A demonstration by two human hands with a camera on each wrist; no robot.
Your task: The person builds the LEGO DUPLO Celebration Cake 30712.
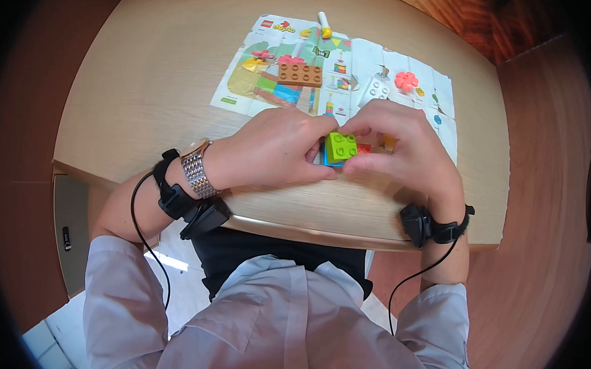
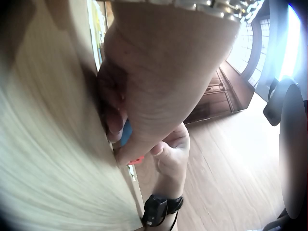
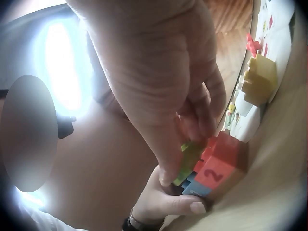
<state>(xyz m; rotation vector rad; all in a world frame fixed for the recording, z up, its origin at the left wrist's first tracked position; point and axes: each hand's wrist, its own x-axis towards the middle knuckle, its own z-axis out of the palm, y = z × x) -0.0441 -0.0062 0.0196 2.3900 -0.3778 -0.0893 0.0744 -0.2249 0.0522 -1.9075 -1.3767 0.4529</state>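
Low over the near part of the table, both hands meet at a small group of toy building bricks. My right hand pinches a lime-green brick with studs on top between thumb and fingers. Beneath it is a blue brick, which my left hand grips from the side, its thumb along the lower edge in the right wrist view. A red brick marked with a 2 sits right beside the green one, against the blue. Fingers cover much of the blue brick in the head view.
A creased printed sheet lies across the back of the table. On it are a brown brick, a white brick, a pink flower piece and a white-and-yellow stick piece. A yellow brick stands beyond the right hand.
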